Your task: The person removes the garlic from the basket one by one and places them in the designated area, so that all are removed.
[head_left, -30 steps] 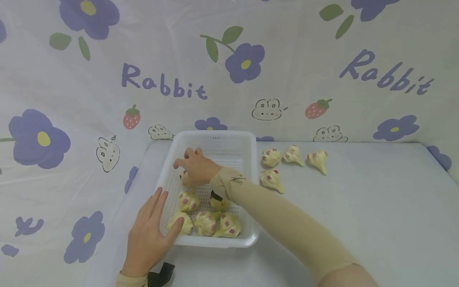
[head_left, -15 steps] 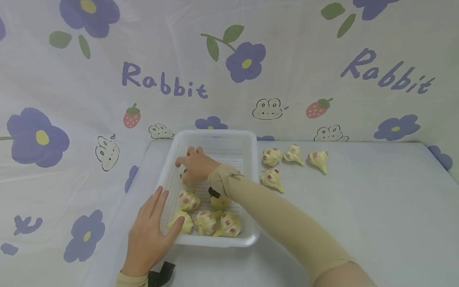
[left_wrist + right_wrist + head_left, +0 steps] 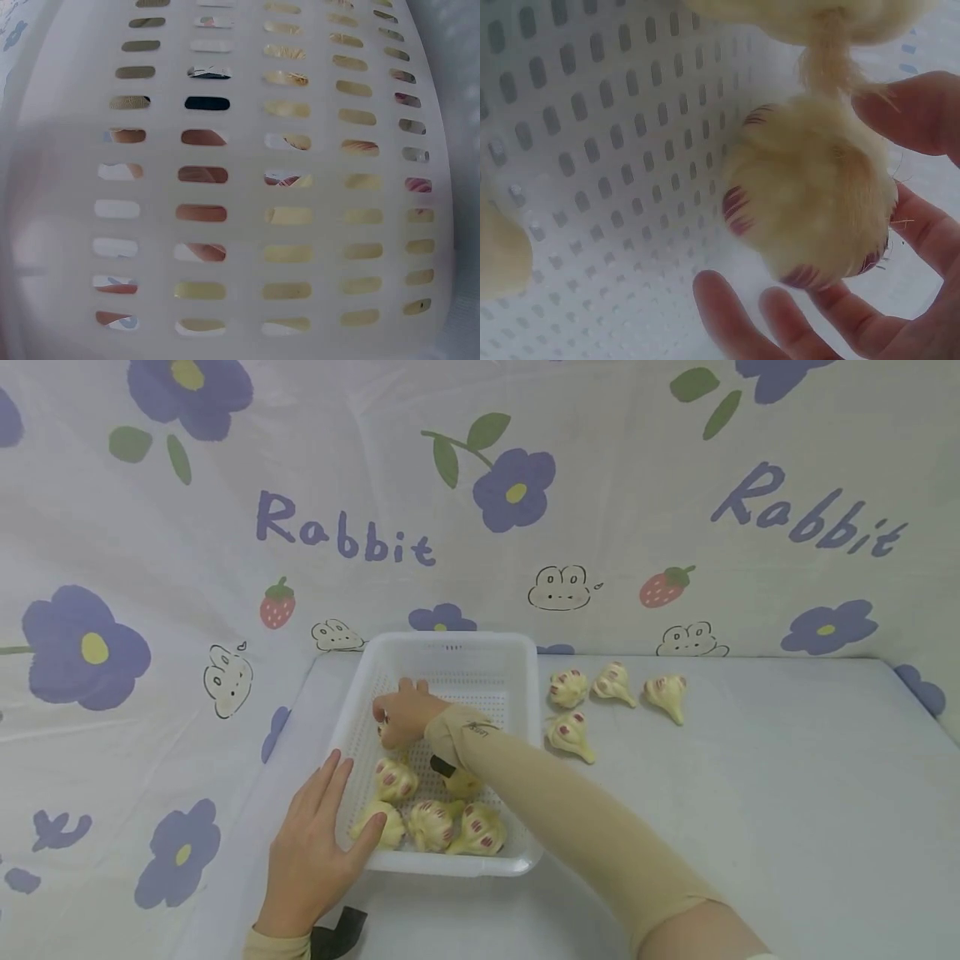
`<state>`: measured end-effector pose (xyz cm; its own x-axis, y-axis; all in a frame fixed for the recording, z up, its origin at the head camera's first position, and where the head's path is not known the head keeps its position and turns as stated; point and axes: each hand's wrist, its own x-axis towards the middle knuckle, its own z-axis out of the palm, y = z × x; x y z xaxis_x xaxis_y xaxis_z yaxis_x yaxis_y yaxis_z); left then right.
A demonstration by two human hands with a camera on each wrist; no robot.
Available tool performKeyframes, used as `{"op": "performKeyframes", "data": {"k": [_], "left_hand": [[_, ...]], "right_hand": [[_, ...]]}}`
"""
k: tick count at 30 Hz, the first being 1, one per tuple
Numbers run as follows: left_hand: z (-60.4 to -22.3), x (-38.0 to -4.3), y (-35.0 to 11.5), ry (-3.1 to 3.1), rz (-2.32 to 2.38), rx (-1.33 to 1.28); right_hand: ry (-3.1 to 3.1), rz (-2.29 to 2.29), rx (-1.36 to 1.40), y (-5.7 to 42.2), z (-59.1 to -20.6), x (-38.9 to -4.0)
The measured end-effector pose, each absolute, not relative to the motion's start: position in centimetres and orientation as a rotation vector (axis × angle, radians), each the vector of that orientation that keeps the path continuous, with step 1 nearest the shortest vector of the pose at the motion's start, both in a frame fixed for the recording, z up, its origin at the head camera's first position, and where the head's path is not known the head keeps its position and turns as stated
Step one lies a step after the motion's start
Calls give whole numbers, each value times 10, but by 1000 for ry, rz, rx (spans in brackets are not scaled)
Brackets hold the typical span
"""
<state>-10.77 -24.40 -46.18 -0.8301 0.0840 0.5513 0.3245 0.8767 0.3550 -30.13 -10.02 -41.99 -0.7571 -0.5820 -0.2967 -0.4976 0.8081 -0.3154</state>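
Observation:
A white perforated plastic basket [image 3: 527,735] holds several pale yellow garlic bulbs [image 3: 431,825] with purple-red streaks, mostly near its front. My right hand [image 3: 408,714] reaches inside at the left, its fingers curled round one garlic bulb [image 3: 810,195]. In the right wrist view the thumb lies by the bulb's root tuft, with fingertips along its far side. My left hand [image 3: 311,839] rests at the basket's front left corner, fingers straight along the side and thumb over the front rim. The left wrist view shows only the slotted basket wall [image 3: 240,195], with bulbs visible through the slots.
On the white table [image 3: 750,793], right of the basket, lie several more garlic bulbs [image 3: 570,735]. Behind the table hangs a white cloth [image 3: 615,460] printed with flowers and rabbits. My right forearm in a beige sleeve [image 3: 555,810] crosses the basket's right rim.
My right hand has shifted slightly down and right inside the basket, and its outstretched finger has drawn in toward the bulb. The left hand stays in place.

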Motion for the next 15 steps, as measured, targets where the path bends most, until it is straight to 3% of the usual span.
{"op": "performKeyframes", "data": {"k": [15], "left_hand": [[-460,-107,-244,-2530,-600,-291]], "right_hand": [[2612,-304,-802,-97,-418,-289]]}}
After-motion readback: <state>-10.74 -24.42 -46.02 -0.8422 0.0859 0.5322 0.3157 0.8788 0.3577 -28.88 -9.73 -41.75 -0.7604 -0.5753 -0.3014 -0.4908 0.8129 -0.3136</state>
